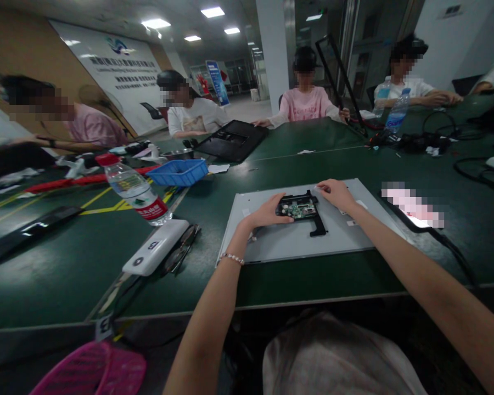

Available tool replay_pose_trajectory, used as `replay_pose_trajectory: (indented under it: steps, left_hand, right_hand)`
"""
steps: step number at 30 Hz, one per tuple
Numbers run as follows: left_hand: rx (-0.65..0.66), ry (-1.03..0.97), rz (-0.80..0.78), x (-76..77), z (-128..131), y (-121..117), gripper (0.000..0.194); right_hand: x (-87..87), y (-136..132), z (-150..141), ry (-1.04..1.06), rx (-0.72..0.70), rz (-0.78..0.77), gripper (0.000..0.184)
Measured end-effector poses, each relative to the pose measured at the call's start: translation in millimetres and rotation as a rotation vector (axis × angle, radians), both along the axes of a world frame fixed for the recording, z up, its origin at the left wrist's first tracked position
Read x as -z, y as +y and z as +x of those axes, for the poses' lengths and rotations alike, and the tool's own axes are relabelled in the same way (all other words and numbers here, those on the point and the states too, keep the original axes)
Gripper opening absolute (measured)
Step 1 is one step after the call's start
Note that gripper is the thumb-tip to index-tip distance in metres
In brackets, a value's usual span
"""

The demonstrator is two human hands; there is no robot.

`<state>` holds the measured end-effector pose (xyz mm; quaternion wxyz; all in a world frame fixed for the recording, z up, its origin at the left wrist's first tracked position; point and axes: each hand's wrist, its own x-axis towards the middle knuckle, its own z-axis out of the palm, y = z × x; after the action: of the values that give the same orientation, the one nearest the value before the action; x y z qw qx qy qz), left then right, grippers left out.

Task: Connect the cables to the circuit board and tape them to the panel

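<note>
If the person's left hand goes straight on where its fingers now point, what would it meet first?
Probably the black frame with the green circuit board: the left hand seems to grip the frame's left end, though depth is unclear.

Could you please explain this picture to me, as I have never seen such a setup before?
No machine here: these are a person's two bare hands, filmed by a camera on that person's head. The left hand grasps the left end of a black bracket with a green circuit board, over a grey panel on the green table. The right hand is near the panel's far edge; whether it pinches anything is unclear. A bottle, white device and glasses are to the left.
</note>
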<state>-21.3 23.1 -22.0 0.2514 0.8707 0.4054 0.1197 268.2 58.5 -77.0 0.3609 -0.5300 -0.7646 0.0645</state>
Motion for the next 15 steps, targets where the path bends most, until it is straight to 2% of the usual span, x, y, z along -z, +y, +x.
replay_pose_trajectory:
  steps: [7, 15]
  left_hand:
    - [-0.006, 0.01, -0.002, 2.5, -1.1, 1.7, 0.104]
    - [-0.003, 0.008, 0.009, 2.4, -0.2, 1.6, 0.103]
  right_hand:
    - [0.3, 0.5, -0.2, -0.03, 0.017, 0.056, 0.033]
    - [-4.4, -4.3, -1.0, -0.025, 0.061, 0.011, 0.027]
